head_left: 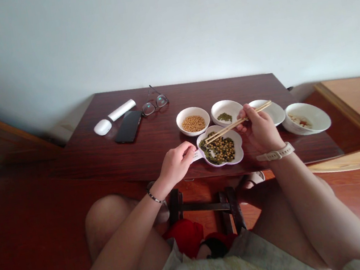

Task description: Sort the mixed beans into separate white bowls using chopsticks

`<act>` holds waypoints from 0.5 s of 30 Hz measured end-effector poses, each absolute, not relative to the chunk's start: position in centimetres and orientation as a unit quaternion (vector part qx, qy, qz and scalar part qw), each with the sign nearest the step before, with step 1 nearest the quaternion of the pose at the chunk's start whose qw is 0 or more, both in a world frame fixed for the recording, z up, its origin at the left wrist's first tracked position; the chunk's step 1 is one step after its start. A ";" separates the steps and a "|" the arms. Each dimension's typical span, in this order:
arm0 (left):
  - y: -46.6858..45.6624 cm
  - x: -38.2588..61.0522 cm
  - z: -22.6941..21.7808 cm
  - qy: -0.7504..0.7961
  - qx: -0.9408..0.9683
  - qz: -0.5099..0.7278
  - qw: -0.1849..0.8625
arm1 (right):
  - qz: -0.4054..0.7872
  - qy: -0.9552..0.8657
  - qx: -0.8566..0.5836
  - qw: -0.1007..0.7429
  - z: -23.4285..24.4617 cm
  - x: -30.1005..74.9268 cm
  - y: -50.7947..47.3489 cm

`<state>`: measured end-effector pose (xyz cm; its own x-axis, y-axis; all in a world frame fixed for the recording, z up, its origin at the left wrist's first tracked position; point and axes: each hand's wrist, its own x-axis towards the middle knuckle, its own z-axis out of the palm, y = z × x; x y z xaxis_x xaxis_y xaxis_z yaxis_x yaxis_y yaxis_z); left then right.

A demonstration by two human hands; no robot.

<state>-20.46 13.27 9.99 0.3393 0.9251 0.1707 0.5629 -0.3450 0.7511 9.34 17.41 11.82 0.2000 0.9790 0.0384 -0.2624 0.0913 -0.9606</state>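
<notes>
Two wooden chopsticks (237, 123) are held in the right hand (260, 131), pinched between the thumb and fingers, and their tips are lowered over the left part of a white dish (237, 143) with lobed shape. This dish is placed near the front edge of the table (174, 95). A white handle (196, 155) of the dish is gripped by the left hand (176, 165). Inside the dish, a mix of green and yellow beans (219, 150) is seen. Just behind the dish, a white bowl (191, 110) with yellow soybeans and a white bowl (225, 107) with a few green beans are standing. Behind the right hand, a white plate (273, 112) is partly hidden, and a white bowl (312, 116) with some food remains is placed beside it. Further to the left, glasses (155, 104), a phone (128, 127), a white mouse (102, 127) and a white tube (122, 110) are lying on the table.
</notes>
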 end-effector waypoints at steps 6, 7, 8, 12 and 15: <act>13.3 -20.5 9.8 0.485 0.765 0.303 0.297 | 0.526 -0.353 -0.407 0.658 12.4 9.4 17.7; 13.3 -20.5 9.8 0.485 0.764 0.303 0.298 | 0.531 -0.354 -0.406 0.654 12.4 9.4 17.7; 13.3 -20.5 9.9 0.485 0.764 0.303 0.298 | 0.530 -0.359 -0.409 0.650 12.5 9.4 17.7; 13.3 -20.5 9.9 0.487 0.763 0.304 0.299 | 0.483 -0.390 -0.453 0.640 12.4 9.0 17.5; 13.3 -20.5 9.9 0.486 0.763 0.305 0.298 | 0.470 -0.391 -0.450 0.651 12.3 8.7 17.6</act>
<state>-20.55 13.28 9.94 0.3416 0.9235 0.1747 0.5596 -0.3492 0.7516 8.68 17.61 12.25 0.2519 0.9639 0.0865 -0.2592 0.1533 -0.9536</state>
